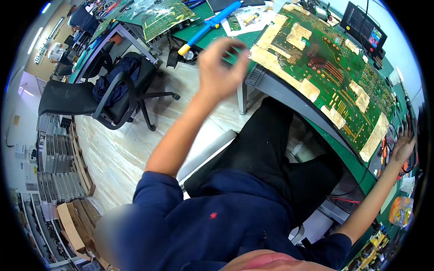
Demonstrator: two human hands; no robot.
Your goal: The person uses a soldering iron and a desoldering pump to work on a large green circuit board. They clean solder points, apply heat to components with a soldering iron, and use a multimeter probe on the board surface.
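My left hand is raised in front of the bench, just off the left corner of a large green circuit board. Its fingers curve toward the thumb with a gap between, slightly blurred, and nothing shows in them. Strips of tan tape cover parts of the board, which lies on the bench and overhangs its front edge. Out at the far right, my right hand has its fingers stretched out beside a black cable; whether it touches the cable cannot be made out.
A blue and yellow solder sucker lies left of the board, near white papers. Behind the board stands a black device with a screen. Another board rests farther left. An office chair occupies the floor at left; people work beyond.
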